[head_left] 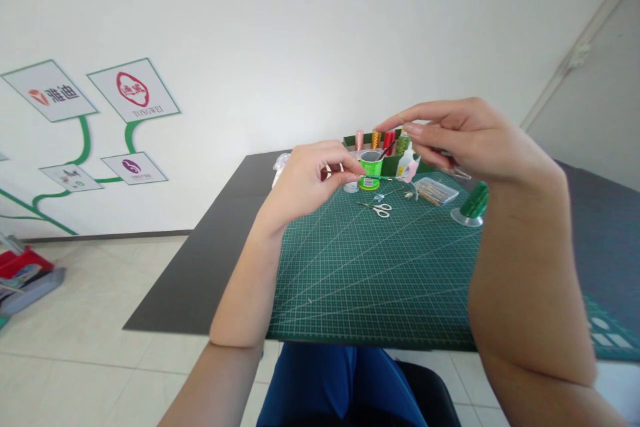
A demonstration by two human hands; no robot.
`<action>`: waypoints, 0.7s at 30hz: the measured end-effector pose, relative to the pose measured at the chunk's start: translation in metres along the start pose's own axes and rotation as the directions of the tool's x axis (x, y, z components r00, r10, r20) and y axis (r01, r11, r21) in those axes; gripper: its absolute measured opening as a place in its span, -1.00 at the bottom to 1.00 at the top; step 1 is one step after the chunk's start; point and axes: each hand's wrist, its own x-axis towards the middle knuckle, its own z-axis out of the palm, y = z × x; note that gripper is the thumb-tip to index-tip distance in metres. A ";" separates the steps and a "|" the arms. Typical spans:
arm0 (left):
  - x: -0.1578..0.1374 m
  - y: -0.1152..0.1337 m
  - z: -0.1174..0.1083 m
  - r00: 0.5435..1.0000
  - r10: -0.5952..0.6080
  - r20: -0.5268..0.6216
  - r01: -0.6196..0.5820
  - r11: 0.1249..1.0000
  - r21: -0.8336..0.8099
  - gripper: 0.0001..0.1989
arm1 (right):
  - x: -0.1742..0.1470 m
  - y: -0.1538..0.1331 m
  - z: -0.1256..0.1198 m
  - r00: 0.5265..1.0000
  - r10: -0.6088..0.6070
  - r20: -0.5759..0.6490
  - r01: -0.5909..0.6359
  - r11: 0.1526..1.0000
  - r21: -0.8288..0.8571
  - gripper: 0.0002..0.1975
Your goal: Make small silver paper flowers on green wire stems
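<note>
My left hand (325, 177), raised over the cutting mat, pinches a thin stem (377, 177) between thumb and fingers. Green shows along the stem, and it points right toward a pale pink petal-like piece (409, 171); whether the two are joined is hard to tell. My right hand (450, 130) hovers higher, to the right of that piece, with its index finger stretched and the other fingers curled toward the thumb. What it holds, if anything, is too fine to make out. Beyond the hands are a green tin (371, 173) and a white glue bottle (404, 161).
White-handled scissors (381, 210) lie on the green cutting mat (370, 267). Right of them are a clear box of thin sticks (436, 191) and a green spool (473, 203). Several coloured thread rolls (389, 141) stand in a dark green box at the back, near the wall.
</note>
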 end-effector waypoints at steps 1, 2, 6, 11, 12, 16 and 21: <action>0.000 0.000 0.000 1.000 -0.003 -0.004 0.002 1.000 -0.007 -0.91 | 0.001 0.002 0.000 1.000 0.004 -0.001 -0.004 1.000 -0.005 -0.58; 0.000 0.000 0.000 1.000 -0.004 -0.008 0.004 1.000 -0.014 -0.91 | 0.002 0.005 0.000 1.000 0.011 -0.001 -0.011 1.000 -0.010 -0.57; 0.000 0.000 0.000 1.000 -0.015 -0.023 0.013 0.998 -0.055 -0.93 | 0.005 0.016 -0.001 1.000 0.025 0.010 -0.025 0.999 -0.021 -0.52; 0.001 0.001 -0.001 0.999 -0.033 -0.025 0.031 0.995 -0.095 -0.93 | 0.011 0.030 -0.002 0.999 0.020 0.035 -0.019 0.999 -0.045 -0.50; 0.001 0.001 -0.001 0.999 -0.037 -0.024 0.034 0.994 -0.100 -0.93 | 0.012 0.032 -0.002 0.999 0.021 0.037 -0.019 0.999 -0.049 -0.50; 0.002 0.002 -0.002 0.999 -0.037 -0.025 0.034 0.994 -0.108 -0.90 | 0.017 0.041 -0.002 0.999 0.017 0.043 -0.014 0.998 -0.058 -0.49; 0.002 0.004 -0.002 0.998 -0.039 -0.039 0.035 0.993 -0.111 -0.87 | 0.021 0.052 -0.001 0.998 0.013 0.058 -0.008 0.997 -0.079 -0.49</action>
